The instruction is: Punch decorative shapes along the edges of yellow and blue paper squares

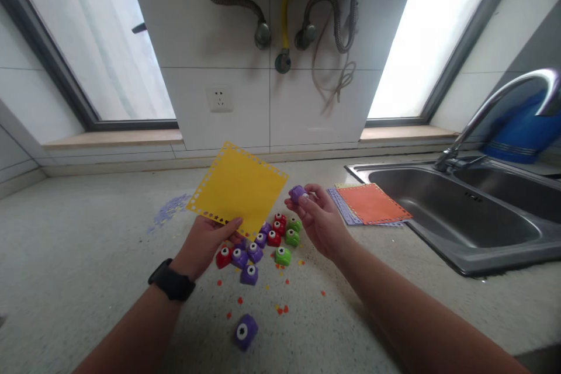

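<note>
My left hand [215, 241] pinches the lower edge of a yellow paper sheet [239, 190], thumb on top. Shaped holes run along the sheet's edges. To the right of it, my right hand [322, 219] holds a purple craft punch [298, 193] between thumb and fingers, apart from the paper. Below the hands, several small punches stand on the counter: purple ones [255, 252], red ones [274, 238] and green ones [283, 256]. Another purple punch [245, 332] lies alone nearer to me. A black watch [172, 280] is on my left wrist.
Orange paper [372, 203] with punched edges lies over purple sheets [344, 207] beside the steel sink [456, 216]. Purple paper bits [170, 210] are heaped at left; red and yellow bits [281, 310] dot the counter [109, 280]. A curved faucet [491, 105] rises behind the sink.
</note>
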`<act>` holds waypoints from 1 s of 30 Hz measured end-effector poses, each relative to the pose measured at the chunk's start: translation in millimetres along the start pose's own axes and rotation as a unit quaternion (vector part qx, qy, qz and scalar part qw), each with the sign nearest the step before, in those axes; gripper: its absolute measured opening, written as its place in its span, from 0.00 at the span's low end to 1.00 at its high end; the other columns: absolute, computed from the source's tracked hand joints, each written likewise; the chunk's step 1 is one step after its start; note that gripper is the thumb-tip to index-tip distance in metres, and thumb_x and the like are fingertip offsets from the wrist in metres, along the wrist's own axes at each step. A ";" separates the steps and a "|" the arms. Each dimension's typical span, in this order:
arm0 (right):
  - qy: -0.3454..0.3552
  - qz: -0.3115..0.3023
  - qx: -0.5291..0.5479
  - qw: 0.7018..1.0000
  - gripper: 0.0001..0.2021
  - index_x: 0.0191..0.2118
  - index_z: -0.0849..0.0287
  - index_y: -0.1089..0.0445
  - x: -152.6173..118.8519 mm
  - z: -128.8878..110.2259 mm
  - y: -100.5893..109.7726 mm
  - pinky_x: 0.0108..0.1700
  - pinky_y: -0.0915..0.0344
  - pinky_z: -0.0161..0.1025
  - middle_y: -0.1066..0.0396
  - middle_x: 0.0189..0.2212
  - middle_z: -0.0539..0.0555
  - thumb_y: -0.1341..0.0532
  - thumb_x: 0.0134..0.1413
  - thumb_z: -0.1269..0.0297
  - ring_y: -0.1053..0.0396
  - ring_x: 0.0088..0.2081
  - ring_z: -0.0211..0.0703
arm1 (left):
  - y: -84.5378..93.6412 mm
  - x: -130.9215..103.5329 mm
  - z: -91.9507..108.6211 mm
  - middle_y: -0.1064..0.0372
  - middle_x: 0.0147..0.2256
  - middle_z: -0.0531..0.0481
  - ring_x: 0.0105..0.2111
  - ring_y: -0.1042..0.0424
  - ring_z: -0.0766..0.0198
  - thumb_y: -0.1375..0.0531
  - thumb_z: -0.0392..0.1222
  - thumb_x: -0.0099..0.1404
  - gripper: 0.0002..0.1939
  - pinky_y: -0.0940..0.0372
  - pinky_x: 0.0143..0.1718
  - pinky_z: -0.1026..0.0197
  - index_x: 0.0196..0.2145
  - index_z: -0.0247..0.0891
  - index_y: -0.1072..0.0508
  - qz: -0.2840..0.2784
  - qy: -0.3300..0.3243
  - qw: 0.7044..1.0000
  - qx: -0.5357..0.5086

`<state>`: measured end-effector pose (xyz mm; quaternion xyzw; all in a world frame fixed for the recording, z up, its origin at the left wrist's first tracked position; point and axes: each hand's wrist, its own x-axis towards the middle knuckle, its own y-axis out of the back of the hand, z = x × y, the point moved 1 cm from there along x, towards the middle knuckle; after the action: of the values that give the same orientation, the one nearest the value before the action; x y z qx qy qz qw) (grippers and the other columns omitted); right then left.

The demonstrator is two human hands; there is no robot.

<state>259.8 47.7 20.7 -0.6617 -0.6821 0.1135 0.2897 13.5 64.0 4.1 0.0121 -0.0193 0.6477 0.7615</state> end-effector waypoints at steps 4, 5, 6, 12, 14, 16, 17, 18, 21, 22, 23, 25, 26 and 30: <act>0.024 0.002 -0.015 1.000 0.20 0.43 0.50 0.32 -0.4 -0.5 -0.1 0.50 0.30 0.43 0.24 0.36 0.46 0.24 0.46 0.62 0.22 0.39 0.41 | 1.1 0.0 -3.0 0.21 0.21 0.50 0.21 0.24 0.63 0.30 0.45 0.59 0.11 0.29 0.26 0.64 0.30 0.33 0.21 -0.011 -0.006 1.000 0.024; 0.025 0.007 -0.022 0.999 0.21 0.44 0.50 0.31 -0.1 -0.1 0.3 0.50 0.30 0.43 0.24 0.36 0.46 0.24 0.46 0.62 0.22 0.40 0.41 | 1.2 -0.3 -3.1 0.21 0.21 0.50 0.21 0.24 0.63 0.30 0.45 0.59 0.11 0.29 0.26 0.64 0.30 0.33 0.21 -0.011 -0.007 0.999 0.032; 0.025 0.012 -0.030 0.999 0.21 0.44 0.51 0.30 0.2 0.4 0.8 0.49 0.29 0.42 0.24 0.36 0.47 0.23 0.45 0.61 0.23 0.40 0.40 | 1.1 -0.8 -2.9 0.21 0.21 0.50 0.21 0.24 0.63 0.30 0.45 0.59 0.10 0.29 0.26 0.64 0.30 0.33 0.21 -0.011 -0.009 0.999 0.039; 0.030 0.004 -0.046 0.998 0.17 0.39 0.54 0.27 -0.2 1.3 2.1 0.45 0.29 0.40 0.24 0.33 0.47 0.23 0.44 0.62 0.24 0.37 0.38 | -1.6 -4.0 0.8 0.22 0.20 0.50 0.20 0.24 0.62 0.30 0.44 0.56 0.10 0.29 0.24 0.64 0.29 0.34 0.22 0.000 0.002 0.998 0.063; 0.031 0.001 -0.043 0.999 0.17 0.38 0.54 0.27 -1.1 0.3 1.0 0.45 0.29 0.39 0.25 0.32 0.46 0.23 0.43 0.63 0.25 0.36 0.37 | -2.6 -4.5 1.7 0.22 0.20 0.51 0.20 0.24 0.62 0.29 0.44 0.55 0.10 0.29 0.24 0.64 0.28 0.34 0.22 0.007 0.006 0.998 0.067; 0.031 -0.003 -0.041 0.999 0.16 0.37 0.54 0.27 -1.7 -0.6 -0.3 0.44 0.30 0.39 0.25 0.31 0.46 0.23 0.43 0.63 0.25 0.36 0.37 | -3.1 -4.6 1.9 0.22 0.20 0.51 0.20 0.24 0.62 0.29 0.44 0.55 0.11 0.29 0.24 0.64 0.28 0.34 0.22 0.006 0.007 0.997 0.070; 0.030 -0.005 -0.040 0.999 0.16 0.37 0.54 0.28 -1.8 -0.7 -0.8 0.44 0.30 0.39 0.25 0.31 0.46 0.23 0.43 0.64 0.25 0.36 0.37 | -3.1 -4.6 1.7 0.22 0.20 0.51 0.20 0.24 0.62 0.29 0.44 0.55 0.11 0.29 0.24 0.63 0.28 0.34 0.22 0.005 0.007 0.997 0.073; 0.028 -0.006 -0.039 0.999 0.16 0.37 0.55 0.28 -1.8 -0.4 -1.0 0.44 0.30 0.39 0.25 0.31 0.46 0.23 0.43 0.64 0.25 0.36 0.37 | -2.9 -4.5 1.4 0.22 0.20 0.51 0.20 0.24 0.62 0.29 0.44 0.55 0.11 0.29 0.24 0.64 0.28 0.34 0.22 0.003 0.007 0.997 0.075; 0.021 -0.008 -0.041 0.999 0.16 0.37 0.55 0.28 -1.6 2.1 -0.3 0.42 0.30 0.38 0.24 0.31 0.47 0.23 0.43 0.65 0.25 0.35 0.37 | -1.9 -4.2 0.0 0.22 0.21 0.50 0.21 0.24 0.62 0.30 0.45 0.56 0.10 0.29 0.24 0.64 0.29 0.34 0.22 -0.004 0.004 0.996 0.086; 0.020 -0.008 -0.043 0.999 0.16 0.38 0.55 0.28 -1.6 3.3 0.2 0.41 0.30 0.37 0.24 0.31 0.47 0.23 0.44 0.65 0.26 0.35 0.36 | -1.6 -4.1 -0.4 0.21 0.21 0.50 0.21 0.24 0.62 0.30 0.45 0.57 0.10 0.29 0.25 0.64 0.28 0.34 0.22 -0.006 0.003 0.996 0.089; 0.020 -0.008 -0.046 0.999 0.16 0.38 0.55 0.28 -1.7 4.3 0.7 0.41 0.30 0.37 0.24 0.31 0.47 0.24 0.44 0.66 0.26 0.34 0.36 | -1.4 -4.1 -0.5 0.21 0.21 0.50 0.21 0.24 0.63 0.30 0.45 0.57 0.10 0.29 0.25 0.64 0.28 0.34 0.22 -0.007 0.002 0.996 0.090; 0.023 -0.007 -0.051 0.998 0.15 0.38 0.55 0.28 -2.2 5.8 1.6 0.39 0.30 0.36 0.24 0.31 0.47 0.24 0.45 0.66 0.26 0.33 0.36 | -1.4 -4.0 -0.3 0.22 0.21 0.50 0.21 0.25 0.63 0.30 0.45 0.57 0.10 0.29 0.25 0.64 0.28 0.34 0.22 -0.008 -0.003 0.996 0.091; 0.025 -0.006 -0.052 0.998 0.15 0.38 0.55 0.28 -2.5 6.1 1.8 0.39 0.30 0.36 0.24 0.31 0.46 0.24 0.45 0.66 0.26 0.33 0.36 | -1.4 -4.0 0.0 0.22 0.21 0.50 0.20 0.25 0.63 0.30 0.45 0.57 0.10 0.29 0.24 0.64 0.28 0.35 0.22 -0.008 -0.006 0.996 0.091; 0.027 0.002 -0.056 0.998 0.15 0.38 0.55 0.28 -2.8 5.2 1.5 0.39 0.30 0.37 0.24 0.30 0.47 0.24 0.46 0.65 0.26 0.33 0.36 | -1.5 -4.5 1.0 0.22 0.21 0.50 0.20 0.25 0.63 0.30 0.45 0.57 0.10 0.30 0.24 0.64 0.28 0.35 0.22 -0.006 -0.009 0.995 0.094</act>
<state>258.0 46.4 15.1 -0.6810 -0.6782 0.0580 0.2699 14.3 59.3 4.9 0.0898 0.0352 0.6423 0.7603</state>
